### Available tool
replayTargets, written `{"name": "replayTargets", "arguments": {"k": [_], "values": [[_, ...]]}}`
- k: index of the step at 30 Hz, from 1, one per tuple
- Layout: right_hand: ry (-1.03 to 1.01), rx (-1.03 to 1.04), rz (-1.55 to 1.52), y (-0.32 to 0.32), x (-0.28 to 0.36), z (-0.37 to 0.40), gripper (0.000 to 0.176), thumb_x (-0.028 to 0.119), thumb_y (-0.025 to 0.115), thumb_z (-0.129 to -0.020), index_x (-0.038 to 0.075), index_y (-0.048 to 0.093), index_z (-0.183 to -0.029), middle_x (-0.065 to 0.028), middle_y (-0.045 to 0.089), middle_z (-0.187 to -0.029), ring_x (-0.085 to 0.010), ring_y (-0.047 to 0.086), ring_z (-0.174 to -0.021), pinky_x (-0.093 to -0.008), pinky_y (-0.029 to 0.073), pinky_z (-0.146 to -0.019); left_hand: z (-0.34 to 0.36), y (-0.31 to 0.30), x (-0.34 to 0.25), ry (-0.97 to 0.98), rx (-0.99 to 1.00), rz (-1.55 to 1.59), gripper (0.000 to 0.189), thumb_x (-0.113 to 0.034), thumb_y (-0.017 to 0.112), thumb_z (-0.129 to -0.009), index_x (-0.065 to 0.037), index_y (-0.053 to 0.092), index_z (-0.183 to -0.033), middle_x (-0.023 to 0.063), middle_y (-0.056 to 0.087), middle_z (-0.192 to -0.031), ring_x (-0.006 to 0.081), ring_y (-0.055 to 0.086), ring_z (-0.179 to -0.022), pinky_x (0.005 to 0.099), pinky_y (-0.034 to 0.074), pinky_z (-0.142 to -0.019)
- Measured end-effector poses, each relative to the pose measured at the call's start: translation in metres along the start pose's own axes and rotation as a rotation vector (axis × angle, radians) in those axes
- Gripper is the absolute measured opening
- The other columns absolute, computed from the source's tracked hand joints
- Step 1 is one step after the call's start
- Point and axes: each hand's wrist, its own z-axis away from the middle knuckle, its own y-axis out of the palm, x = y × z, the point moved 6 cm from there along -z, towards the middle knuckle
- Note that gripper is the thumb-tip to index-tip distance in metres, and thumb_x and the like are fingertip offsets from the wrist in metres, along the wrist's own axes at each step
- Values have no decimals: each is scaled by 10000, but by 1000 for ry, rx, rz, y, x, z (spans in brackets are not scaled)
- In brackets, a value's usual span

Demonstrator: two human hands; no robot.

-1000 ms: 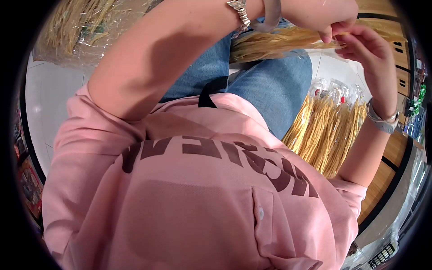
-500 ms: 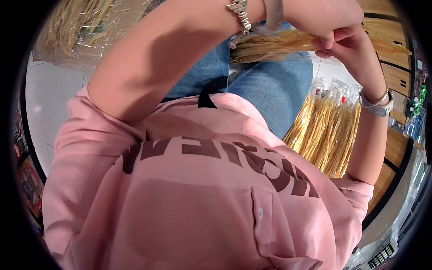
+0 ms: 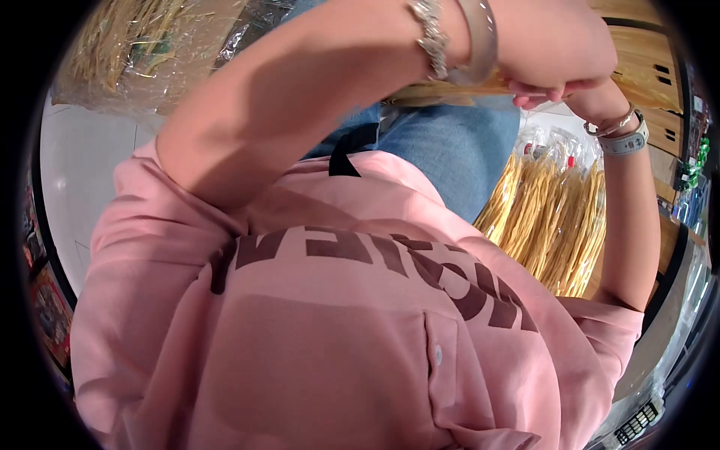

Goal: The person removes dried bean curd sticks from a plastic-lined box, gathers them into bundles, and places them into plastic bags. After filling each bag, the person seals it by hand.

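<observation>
A clear bag of yellow dried strands (image 3: 442, 94) lies across the lap, partly hidden by my left forearm. My left hand (image 3: 559, 49), with a bangle and a bracelet on its wrist, reaches across to the right and is closed at the bag's end, fingers curled under. Right beside it, my right hand (image 3: 596, 101), a watch on its wrist, is closed on the same end, its fingertips mostly hidden behind the left hand. The two hands touch or overlap.
More bagged yellow strands (image 3: 551, 217) stand on the floor to the right of the legs. At the upper left is a large plastic-wrapped bundle of strands (image 3: 120, 56). Wooden shelving (image 3: 660, 71) runs along the right, with clear plastic (image 3: 656, 382) at the lower right.
My left hand has moved slightly right and its wrist has turned, covering more of the bag. My right wrist and watch have shifted up, and the right fingers are now less visible.
</observation>
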Motion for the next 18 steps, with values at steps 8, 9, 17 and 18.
{"name": "replayTargets", "arguments": {"k": [8,9,17,18], "values": [[19,-40,-1,19,-51,32,256,34,671,-790,3,629,-1041,-84,673,-896,-174,644,-846,-304,530,-749,0,46,-31,168,274,205,265,-99,698,-638,-65,649,-896,66,662,-818,227,650,-797,320,517,-675],[50,-93,35,28,-60,31,257,41,672,-790,6,631,-1041,-84,672,-894,-175,642,-836,-304,526,-740,2,51,-37,275,25,197,47,-122,634,-670,-75,631,-668,44,625,-642,231,636,-632,339,499,-532],[165,-379,288,64,-85,34,271,101,685,-787,32,640,-1045,-82,660,-878,-177,628,-753,-301,493,-666,10,70,-42,264,222,309,227,-147,654,-673,-95,650,-894,57,632,-761,211,624,-655,336,496,-564],[176,-381,306,67,-83,35,273,108,686,-787,35,641,-1046,-82,659,-876,-177,627,-742,-301,489,-657,14,61,-29,201,262,493,272,-148,650,-684,-89,632,-950,67,628,-799,208,624,-684,336,498,-592]]}}
